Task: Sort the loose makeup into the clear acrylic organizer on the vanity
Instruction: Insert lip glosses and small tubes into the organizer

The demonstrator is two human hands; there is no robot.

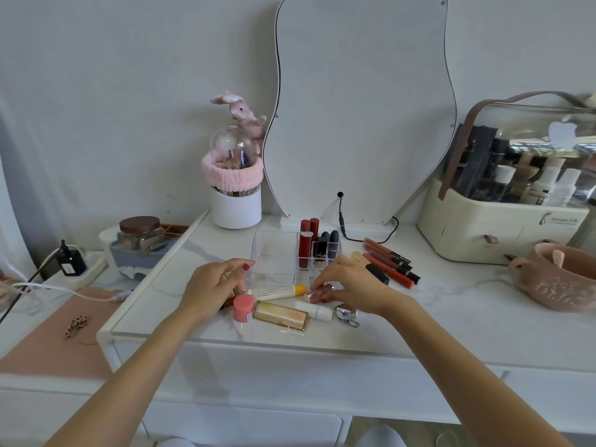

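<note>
Behind your work area a wavy-edged mirror [361, 108] leans at the wall, its black cable [342, 221] trailing onto the desk [451, 304]. Left of it you have a white cup [235, 206] wearing a pink headband [230, 174], topped by a glass dome [231, 146] and plush rabbit [240, 112]. To your right sit a cream cosmetics case [503, 227] and a pink bowl [561, 279].

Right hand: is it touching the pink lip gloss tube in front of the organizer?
Touching. The head view shows the right hand with its fingertips curled onto the pink lip gloss tube, just in front of the clear acrylic organizer.
</note>
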